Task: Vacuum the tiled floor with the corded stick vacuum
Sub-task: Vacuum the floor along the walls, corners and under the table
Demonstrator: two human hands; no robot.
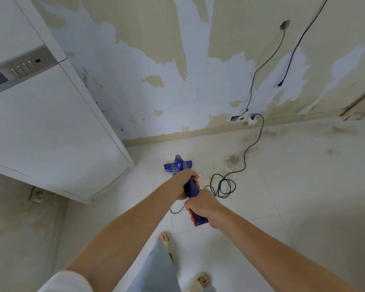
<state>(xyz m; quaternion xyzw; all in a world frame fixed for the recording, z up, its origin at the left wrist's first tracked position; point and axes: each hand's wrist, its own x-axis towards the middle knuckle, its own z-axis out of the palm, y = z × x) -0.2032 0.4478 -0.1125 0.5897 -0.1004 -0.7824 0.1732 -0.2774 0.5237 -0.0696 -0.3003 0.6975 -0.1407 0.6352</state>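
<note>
A blue stick vacuum (179,165) stands on the pale tiled floor (282,197), its floor head close to the wall's skirting. My left hand (184,182) grips the blue handle higher toward the body. My right hand (200,205) grips the handle's near end. The black cord (223,186) lies coiled on the tiles just right of my hands, then runs up to a white plug (252,120) in a wall socket. Dust and crumbs (232,161) lie right of the vacuum head.
A white fridge (51,123) fills the left side, its corner near the vacuum head. The peeling wall (177,81) has loose wires (293,55) hanging. Dirty patches (335,131) mark the floor by the skirting at right. My feet in slippers (203,281) stand below.
</note>
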